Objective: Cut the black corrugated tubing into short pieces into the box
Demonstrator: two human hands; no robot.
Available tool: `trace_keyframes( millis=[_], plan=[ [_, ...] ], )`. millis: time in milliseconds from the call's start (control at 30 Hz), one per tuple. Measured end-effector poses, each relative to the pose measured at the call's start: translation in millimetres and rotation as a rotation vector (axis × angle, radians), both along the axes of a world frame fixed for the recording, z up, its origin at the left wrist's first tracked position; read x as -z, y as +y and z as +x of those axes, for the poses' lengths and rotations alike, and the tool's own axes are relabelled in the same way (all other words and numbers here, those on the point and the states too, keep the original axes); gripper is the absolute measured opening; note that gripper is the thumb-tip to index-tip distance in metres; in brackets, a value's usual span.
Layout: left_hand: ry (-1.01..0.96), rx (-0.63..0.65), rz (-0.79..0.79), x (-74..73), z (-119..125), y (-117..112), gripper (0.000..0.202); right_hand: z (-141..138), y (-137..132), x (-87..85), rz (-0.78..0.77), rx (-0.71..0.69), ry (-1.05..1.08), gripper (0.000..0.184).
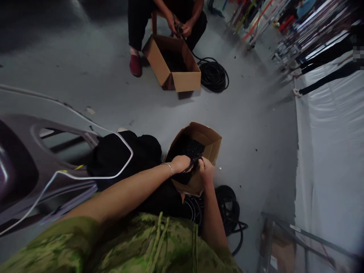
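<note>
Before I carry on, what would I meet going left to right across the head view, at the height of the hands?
Purplish slotted object → left hand → black strands → right hand → white sheeting.

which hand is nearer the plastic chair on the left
Left. Your left hand is over the side of the nearer cardboard box toward the plastic chair; your right hand is at the opposite side, farther away.
</note>
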State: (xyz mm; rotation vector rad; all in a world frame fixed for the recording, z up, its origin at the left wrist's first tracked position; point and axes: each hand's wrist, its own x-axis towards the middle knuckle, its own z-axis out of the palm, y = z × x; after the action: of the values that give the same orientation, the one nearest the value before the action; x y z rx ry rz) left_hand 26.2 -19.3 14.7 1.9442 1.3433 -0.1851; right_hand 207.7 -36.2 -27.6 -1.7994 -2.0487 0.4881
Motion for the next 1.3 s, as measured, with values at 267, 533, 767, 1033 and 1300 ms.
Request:
trace_keyframes(
  millis=[267,533,767,1033,1300],
  plan=[
    [-0.057,-0.043,0.012,5.7,-0.1,-1.9,0.044,2.0,2.7,1.7,0.035,0.018,-0.190,0.040],
    [-0.016,-0.065,-0.028,8.8,1.6,-0.2,0.041,4.2,6.7,4.5,0.048,-0.004,-0.337,0.037],
    [0.019,-0.024,-0.014,2.5,-0.7,-1.8,0.047,4.2,4.3,5.2,0.052,-0.013,-0.223,0.036],
    [-0.037,-0.016,-0.093,6.7,-0.2,3.5,0.045,0.1,0.4,1.6,-0.002,-0.071,-0.132,0.035],
    [-0.113,-0.107,-0.347,-3.0,-0.9,10.5,0.029,-1.0,2.7,0.3,0.052,-0.132,-0.321,0.036]
  ],
)
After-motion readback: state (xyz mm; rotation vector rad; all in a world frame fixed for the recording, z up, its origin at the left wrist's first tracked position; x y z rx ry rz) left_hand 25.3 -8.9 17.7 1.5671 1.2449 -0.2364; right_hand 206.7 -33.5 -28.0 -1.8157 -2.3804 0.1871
